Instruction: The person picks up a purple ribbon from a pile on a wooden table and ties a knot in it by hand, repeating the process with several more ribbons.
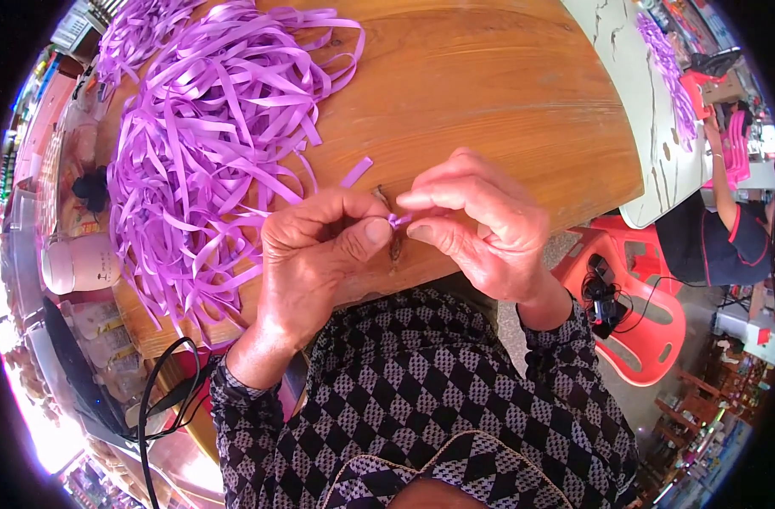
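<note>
Near the table's front edge, my left hand (320, 246) pinches a short piece of purple ribbon (395, 220) between thumb and index finger. The ribbon looks folded or knotted where it comes out of the pinch. Just to its right is my right hand (481, 220), its thumb and index finger curved and apart around the ribbon's free end, with a gap between the fingertips. A large tangled heap of purple ribbons (209, 127) covers the table's left side, beside my left hand. One ribbon end (356, 172) lies on the wood beyond my left hand.
The wooden table (489, 102) has a crack under my hands. At the right stand a white marbled table (634, 127) with more purple ribbons (668, 81), a red plastic chair (638, 339) holding a black cabled device (604, 297), and another person (727, 237). A black cable (144, 424) hangs at lower left.
</note>
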Tool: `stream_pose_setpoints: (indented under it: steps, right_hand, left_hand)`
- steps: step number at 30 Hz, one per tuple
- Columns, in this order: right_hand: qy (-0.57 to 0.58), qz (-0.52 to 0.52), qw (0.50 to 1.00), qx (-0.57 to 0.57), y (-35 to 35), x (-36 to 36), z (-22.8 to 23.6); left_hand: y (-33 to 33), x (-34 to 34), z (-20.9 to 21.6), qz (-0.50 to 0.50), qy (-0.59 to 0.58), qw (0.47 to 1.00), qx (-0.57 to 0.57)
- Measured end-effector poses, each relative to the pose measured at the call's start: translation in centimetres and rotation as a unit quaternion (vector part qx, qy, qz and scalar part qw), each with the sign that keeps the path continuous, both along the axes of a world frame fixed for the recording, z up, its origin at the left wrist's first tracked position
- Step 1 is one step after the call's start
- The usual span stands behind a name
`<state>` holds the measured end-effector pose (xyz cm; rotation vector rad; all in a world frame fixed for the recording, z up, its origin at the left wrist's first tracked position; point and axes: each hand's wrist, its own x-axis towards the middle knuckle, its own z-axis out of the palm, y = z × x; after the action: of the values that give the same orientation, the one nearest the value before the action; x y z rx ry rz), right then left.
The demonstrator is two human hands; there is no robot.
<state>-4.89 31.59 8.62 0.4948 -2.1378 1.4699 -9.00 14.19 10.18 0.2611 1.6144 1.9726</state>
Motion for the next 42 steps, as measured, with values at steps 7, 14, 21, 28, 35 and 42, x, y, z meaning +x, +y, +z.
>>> stream_pose_setpoints:
  steps: [7,14,21,28,35,42]
  right_hand:
    - [0.007,0.001,0.999,0.032,0.2,-0.1,-0.4]
    - [0.023,-0.009,1.0,0.017,-0.4,-0.2,-0.8]
    - [0.013,-0.029,0.999,0.016,-0.1,-0.1,-1.1]
    - [-0.009,-0.003,1.0,0.006,-0.3,0.0,-1.1]
    - [-0.082,0.034,0.995,-0.036,0.0,0.2,-0.5]
    - [-0.024,0.072,0.997,0.018,0.2,-0.3,-0.9]
  left_hand:
    - [-0.2,0.3,0.2,-0.003,-0.023,0.997,-0.079]
    - [0.4,0.6,0.1,0.02,-0.039,0.998,-0.039]
    - [0.2,0.6,-0.4,0.014,-0.053,0.998,-0.042]
    - [0.2,0.7,-0.5,0.022,-0.034,0.999,-0.035]
    - [0.1,0.6,-1.1,0.028,0.011,0.997,-0.065]
    - [-0.4,-0.2,-1.0,-0.021,-0.081,0.995,-0.058]
